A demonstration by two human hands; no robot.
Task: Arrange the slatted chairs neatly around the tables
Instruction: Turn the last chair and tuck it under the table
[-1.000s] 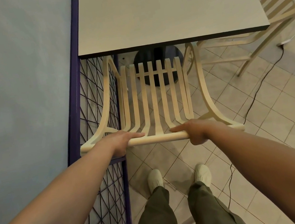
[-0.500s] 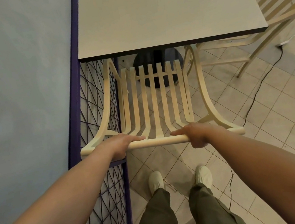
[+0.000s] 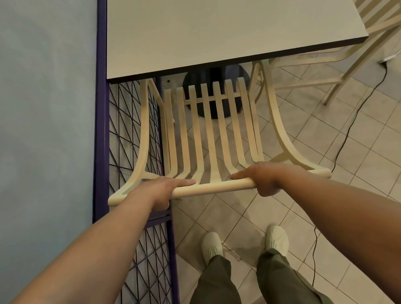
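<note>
Chair (image 3: 210, 129), seat under worktop (image 3: 225, 20); left hand (image 3: 161, 191) and right hand (image 3: 264, 177) wrapped round top rail (image 3: 213, 189), likely for steering it square.

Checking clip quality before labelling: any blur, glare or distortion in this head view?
Head view: sharp on the left hand and right hand gripping the slatted chair by its top rail; soft, even light with no glare on the matte table; deep shadow beneath it around the dark base; wide-angle stretch swells the forearms at the lower corners.
</note>
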